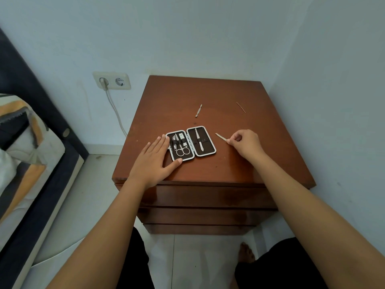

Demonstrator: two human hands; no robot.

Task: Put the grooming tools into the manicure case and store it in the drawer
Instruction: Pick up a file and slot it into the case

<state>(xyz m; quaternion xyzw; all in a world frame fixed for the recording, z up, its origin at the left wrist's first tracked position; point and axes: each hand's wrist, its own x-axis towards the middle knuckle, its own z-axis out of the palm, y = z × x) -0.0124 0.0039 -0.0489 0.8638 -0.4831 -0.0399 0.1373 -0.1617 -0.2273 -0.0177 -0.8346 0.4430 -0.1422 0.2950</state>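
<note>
Bare-skinned, both your forearms reach forward over a brown wooden nightstand (208, 97). Your left hand (155, 161) lies flat, palm down, fingers spread, with the fingertips touching the left edge of the open case (190, 143) and the thumb at its near corner. Your right hand (245, 144) is curled, its thumb and forefinger pinching the near end of a thin metal tool (221, 137) that points up and left, just right of the case.

The case lies open flat near the middle of the top. Its left half holds scissors (183, 150) and other small tools under a strap; its right half holds one long metal tool (199, 140).

Farther back, a small metal pusher (198, 110) lies loose on the wood, and a thin stick (241, 107) lies well to its right. Below the top, the drawers (208, 197) are closed. A wall socket (112, 80) with a plugged cable sits left of the nightstand, beside a bed (25, 147).
</note>
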